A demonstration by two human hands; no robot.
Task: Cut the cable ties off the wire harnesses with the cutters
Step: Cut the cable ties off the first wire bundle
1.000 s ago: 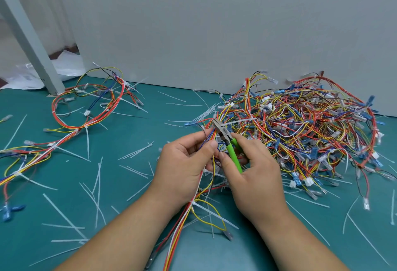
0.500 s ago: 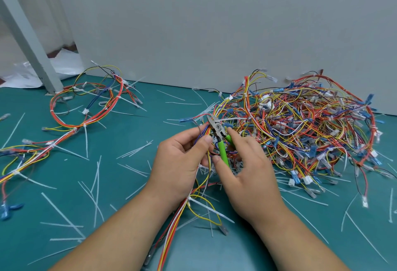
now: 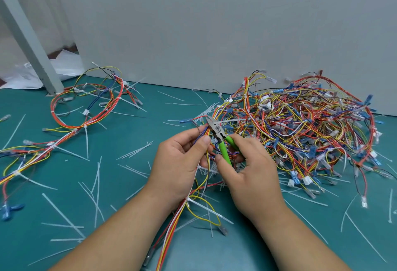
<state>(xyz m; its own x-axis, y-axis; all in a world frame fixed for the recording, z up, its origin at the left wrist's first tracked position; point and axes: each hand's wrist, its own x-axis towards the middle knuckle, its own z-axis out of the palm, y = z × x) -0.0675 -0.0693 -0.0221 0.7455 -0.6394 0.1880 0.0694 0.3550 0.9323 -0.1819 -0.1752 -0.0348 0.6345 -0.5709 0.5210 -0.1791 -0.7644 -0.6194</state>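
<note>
Teal work mat point(image 3: 120, 137), closed along the top of the frame by a flat grey wall panel point(image 3: 214, 34), with a slanted grey post point(image 3: 28, 41) footed at upper left. Open room lies at centre left and in both lower corners (strewn only with cut white cable ties point(image 3: 62, 214)). The right side is filled by a tangled pile of red, yellow and blue wire harnesses point(image 3: 305, 133) reaching back to the panel.

At centre, the left hand point(image 3: 180, 163) grips a bundle of red, yellow and white wires point(image 3: 171, 223) that runs to the bottom edge; a white cable tie point(image 3: 209, 210) is fastened on it below the wrist. The right hand point(image 3: 253, 176) curls round the green-handled steel cutters point(image 3: 219, 139), nose pointing up-left just above the left thumb. The handles are narrowly apart; whether the blades bite a tie cannot be told.

Against one second earlier, the cutters stand slightly further left and more upright; against the half-second frame they are almost unchanged.

Count: two hands, one cutters, one pile, one looped red harness point(image 3: 86, 109) at upper left, loose ties too many to count.
</note>
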